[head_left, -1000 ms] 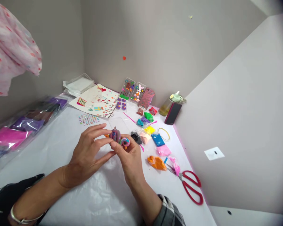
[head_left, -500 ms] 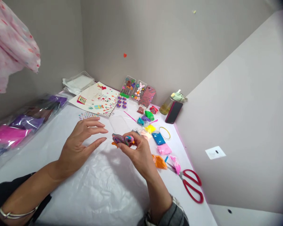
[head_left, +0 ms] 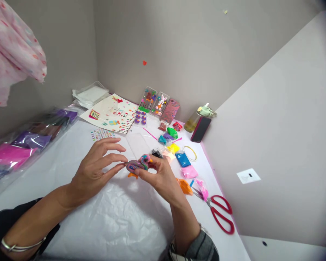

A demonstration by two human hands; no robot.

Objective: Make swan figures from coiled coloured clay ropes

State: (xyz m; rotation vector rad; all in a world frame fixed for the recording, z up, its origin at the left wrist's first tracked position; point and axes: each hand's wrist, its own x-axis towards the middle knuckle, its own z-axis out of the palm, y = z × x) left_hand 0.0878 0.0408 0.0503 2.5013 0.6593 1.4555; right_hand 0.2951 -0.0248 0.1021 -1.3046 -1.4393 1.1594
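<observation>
A small bird-like clay figure (head_left: 137,165), swirled in purple, pink and teal with orange feet, is held upright above the white table cover. My right hand (head_left: 163,177) pinches it between thumb and fingers at its right side. The thumb and index fingertip of my left hand (head_left: 95,170) come together at the figure's left edge, while its other fingers are spread. Beyond the figure lies a clear phone case (head_left: 138,145). Past my right fingers sits a black clay packet (head_left: 157,153).
Clay packets, such as a blue one (head_left: 182,159), lie to the right with red-handled scissors (head_left: 220,214). Behind stand decorated cases (head_left: 160,104), a bottle (head_left: 191,123) and a phone (head_left: 201,129). A sticker-covered sheet (head_left: 111,116) and bagged clay (head_left: 13,157) are at left.
The clay figure has turned, so more of its swirled side and head shows. My left hand has moved right, its thumb and index fingertip closing at the figure's edge.
</observation>
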